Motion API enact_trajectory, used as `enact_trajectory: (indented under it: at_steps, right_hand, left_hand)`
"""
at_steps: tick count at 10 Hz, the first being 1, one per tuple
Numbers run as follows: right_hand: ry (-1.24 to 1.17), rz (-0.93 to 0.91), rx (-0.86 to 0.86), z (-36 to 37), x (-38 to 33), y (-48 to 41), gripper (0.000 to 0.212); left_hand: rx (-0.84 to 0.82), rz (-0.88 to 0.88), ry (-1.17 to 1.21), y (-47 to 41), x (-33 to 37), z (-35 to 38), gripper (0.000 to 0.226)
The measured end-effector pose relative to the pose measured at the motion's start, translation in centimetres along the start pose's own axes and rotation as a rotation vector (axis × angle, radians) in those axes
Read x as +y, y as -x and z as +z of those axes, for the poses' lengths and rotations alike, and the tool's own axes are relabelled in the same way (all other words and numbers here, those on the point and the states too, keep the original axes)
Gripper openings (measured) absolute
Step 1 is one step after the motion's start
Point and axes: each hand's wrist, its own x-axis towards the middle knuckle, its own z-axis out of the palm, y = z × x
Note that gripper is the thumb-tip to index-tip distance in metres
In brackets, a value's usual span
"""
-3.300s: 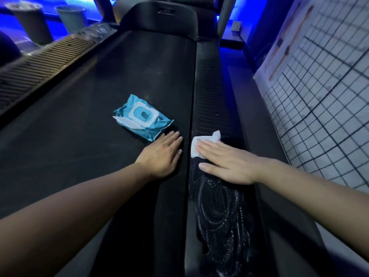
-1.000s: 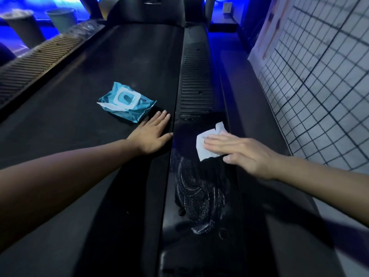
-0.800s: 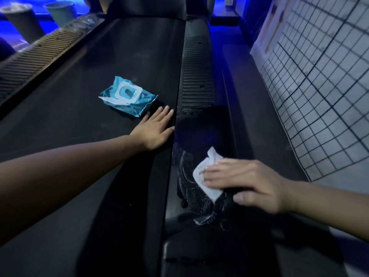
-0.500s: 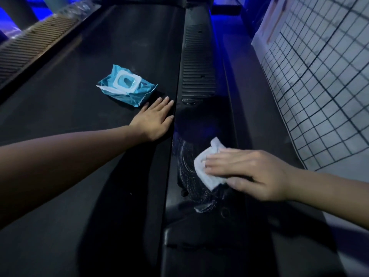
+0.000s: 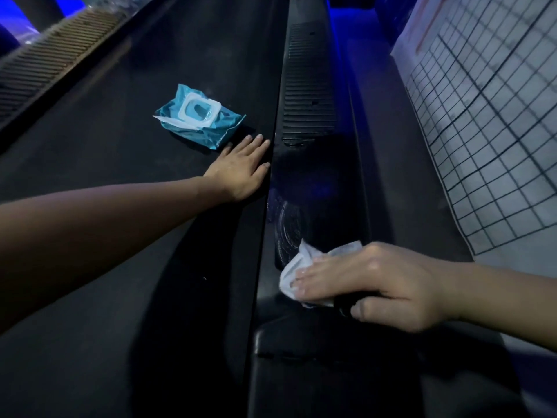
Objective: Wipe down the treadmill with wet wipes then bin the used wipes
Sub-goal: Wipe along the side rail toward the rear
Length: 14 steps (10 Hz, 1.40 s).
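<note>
Head view: right hand [image 5: 382, 285] presses wipe [image 5: 297, 267] flat on side rail [image 5: 313, 188]; left hand [image 5: 241, 170] open on belt [image 5: 150, 176], empty. Risk: wipe bunches, leaving streaks.

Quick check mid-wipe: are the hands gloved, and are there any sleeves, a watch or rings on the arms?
No gloves: the left hand and right hand are bare. Both forearms are uncovered as far as the frame shows, with no sleeve edge, watch, bracelet or ring visible.
</note>
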Motion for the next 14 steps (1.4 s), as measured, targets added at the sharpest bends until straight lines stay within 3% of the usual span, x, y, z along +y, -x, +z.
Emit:
enact_trajectory:
  at_steps: [1,2,3,6,9,10,12,13,14]
  right_hand:
    - [-0.091,0.012,-0.044,1.4,-0.8,-0.1,0.061]
    - [-0.053,-0.016,-0.038,2.1,-1.0,0.1,0.059]
    - [0.032,-0.062,0.04,2.2,-0.3,0.8,0.043]
    - [0.122,-0.095,0.218,0.2,2.5,2.7,0.045]
    - [0.055,-0.08,0.085,2.3,0.9,0.2,0.043]
    - [0.131,-0.046,0.119,0.0,2.6,0.3,0.042]
    - [0.234,0.379,0.183,-4.1,6.5,-1.3,0.059]
    - [0.215,0.519,0.006,-5.1,5.8,-3.7,0.064]
    - [0.173,0.361,-0.107,-3.4,3.8,-4.4,0.059]
  left_hand:
    - [-0.001,0.003,-0.012,0.0,-0.1,0.1,0.061]
    - [0.001,0.002,-0.01,-0.1,0.0,0.1,0.062]
    - [0.0,0.008,-0.005,0.0,-0.1,0.0,0.061]
    - [0.003,0.016,0.001,-0.2,-0.3,0.1,0.062]
    - [0.02,0.016,-0.03,-0.4,-0.3,0.1,0.062]
    - [0.014,0.008,-0.028,-0.4,-0.4,0.2,0.062]
    - [0.018,0.004,-0.024,-0.4,-0.2,0.3,0.063]
    - [0.011,0.005,-0.023,-0.4,-0.2,0.3,0.062]
    - [0.018,-0.001,-0.019,-0.4,-0.2,0.3,0.062]
